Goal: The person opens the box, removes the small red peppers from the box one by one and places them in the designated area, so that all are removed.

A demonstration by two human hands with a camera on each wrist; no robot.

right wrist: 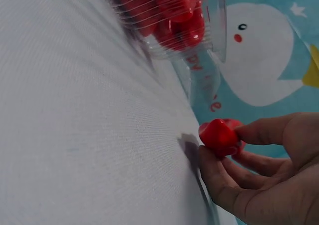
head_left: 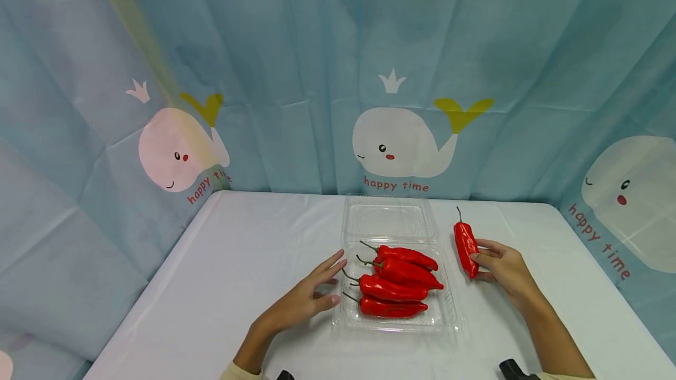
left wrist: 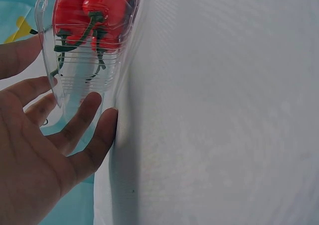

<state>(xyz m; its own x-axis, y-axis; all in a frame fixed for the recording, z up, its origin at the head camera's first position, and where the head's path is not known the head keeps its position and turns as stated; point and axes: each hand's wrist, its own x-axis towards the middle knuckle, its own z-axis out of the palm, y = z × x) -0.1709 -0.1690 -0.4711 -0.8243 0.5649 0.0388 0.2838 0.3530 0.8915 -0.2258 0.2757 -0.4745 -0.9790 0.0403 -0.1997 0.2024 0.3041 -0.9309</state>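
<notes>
In the head view, a clear plastic container [head_left: 448, 312] lies on the table with its lid folded back. Several red chili peppers [head_left: 393, 291] with green stems lie inside it, stems pointing left. My right hand [head_left: 507, 271] pinches another red chili pepper [head_left: 465, 246] between thumb and fingers, just right of the container, its stem pointing away from me. The right wrist view shows that pepper's rounded tip [right wrist: 220, 137] between the thumb and fingers. My left hand [head_left: 303, 302] is at the container's left side with fingers spread, fingertips at its edge; whether they touch it, I cannot tell.
The container's clear lid [head_left: 388, 221] reaches toward the back edge of the table. A white cloth [head_left: 237, 251] covers the table. Behind and at both sides hangs a blue curtain [head_left: 296, 75] printed with whales.
</notes>
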